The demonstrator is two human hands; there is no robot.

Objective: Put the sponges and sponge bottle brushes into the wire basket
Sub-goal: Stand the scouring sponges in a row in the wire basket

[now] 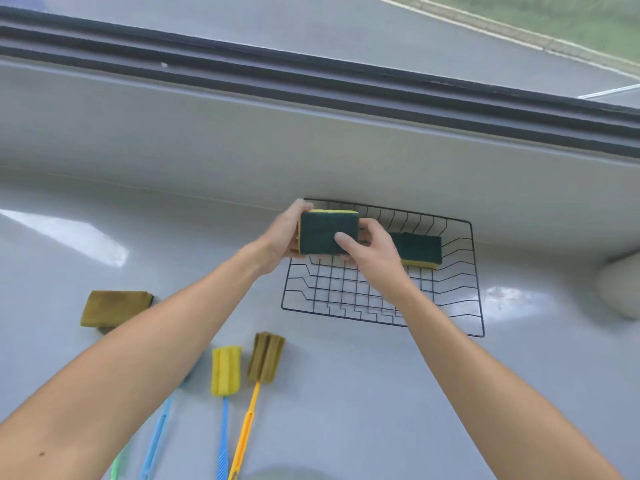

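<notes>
Both hands hold one green-and-yellow sponge (323,233) over the far left corner of the black wire basket (478,292). My left hand (282,237) grips its left end, and my right hand (372,252) pinches its right end with the thumb on the green face. A second green-and-yellow sponge (420,250) lies inside the basket at the far right. On the counter near me lie a brush with a yellow sponge head and blue handle (225,370), a brush with a brown sponge head and orange handle (266,357), and a blue handle (156,441) partly hidden by my left arm.
A brown-yellow sponge (112,308) lies on the grey counter at the left. A green handle (116,469) shows at the bottom edge. A pale rounded object (620,289) sits at the right edge. A raised sill and window frame run behind the basket.
</notes>
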